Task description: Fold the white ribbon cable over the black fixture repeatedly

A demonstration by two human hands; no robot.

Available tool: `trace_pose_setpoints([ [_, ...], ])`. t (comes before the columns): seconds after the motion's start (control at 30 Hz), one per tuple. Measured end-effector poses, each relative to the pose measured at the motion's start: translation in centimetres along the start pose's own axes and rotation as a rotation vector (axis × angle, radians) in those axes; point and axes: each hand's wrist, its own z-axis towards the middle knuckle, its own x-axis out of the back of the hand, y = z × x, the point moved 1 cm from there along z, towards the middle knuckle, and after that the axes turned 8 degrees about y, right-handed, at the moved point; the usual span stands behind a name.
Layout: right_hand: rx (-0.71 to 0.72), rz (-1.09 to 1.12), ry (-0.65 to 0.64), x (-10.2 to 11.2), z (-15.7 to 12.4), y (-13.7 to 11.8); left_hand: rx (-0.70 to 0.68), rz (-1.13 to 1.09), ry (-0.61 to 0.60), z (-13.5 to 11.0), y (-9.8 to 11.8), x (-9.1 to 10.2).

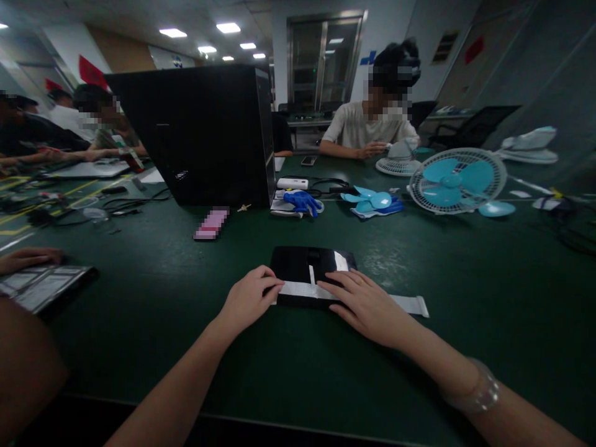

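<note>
A flat black device (298, 264) lies on the green table (195, 323) in front of me, with a white flat ribbon cable (410, 303) running across its near edge and off to the right. My left hand (246, 300) pinches the cable's left end against the device, fingers curled. My right hand (367, 305) lies on the cable and the device's right part, fingers stretched flat and pressing down. A clear bracelet (479, 390) sits on my right wrist.
A black computer case (200, 133) stands behind. Blue gloves (302, 202), loose blue fan blades (372, 200) and a white fan with blue blades (456, 181) lie at the back right. Another person's hand (28, 257) rests by a tablet (41, 287) at left. People sit across the table.
</note>
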Motion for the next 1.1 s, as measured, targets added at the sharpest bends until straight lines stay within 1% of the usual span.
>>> trace_pose_setpoints([
  [0.1,0.007,-0.007,-0.026,-0.5,0.1,-0.1,-0.002,0.024,0.085,0.1,-0.1,0.0],
  [0.23,-0.026,0.008,-0.107,-0.8,0.2,-0.2,0.04,-0.032,0.189,0.1,-0.2,0.1],
  [0.37,-0.036,0.02,-0.098,-0.7,0.3,-0.2,0.062,-0.077,0.291,0.2,-0.3,0.3],
  [0.43,-0.035,0.028,-0.091,-0.7,0.3,-0.2,0.067,-0.084,0.32,0.2,-0.3,0.4],
  [0.6,-0.04,0.049,-0.129,-1.0,0.3,-0.2,0.066,-0.093,0.345,0.2,-0.3,0.6],
  [0.77,-0.028,0.071,-0.039,-0.7,0.3,0.3,0.065,-0.103,0.374,0.1,-0.2,0.7],
  [0.83,-0.038,0.072,-0.026,-0.6,0.2,0.9,0.068,-0.105,0.396,0.1,-0.3,0.8],
  [1.0,-0.054,0.102,-0.158,-0.9,-0.2,1.8,0.06,-0.115,0.407,0.2,-0.4,0.8],
  [1.1,-0.083,0.111,-0.19,-0.9,-0.1,1.8,0.038,-0.119,0.411,0.1,-0.5,0.7],
])
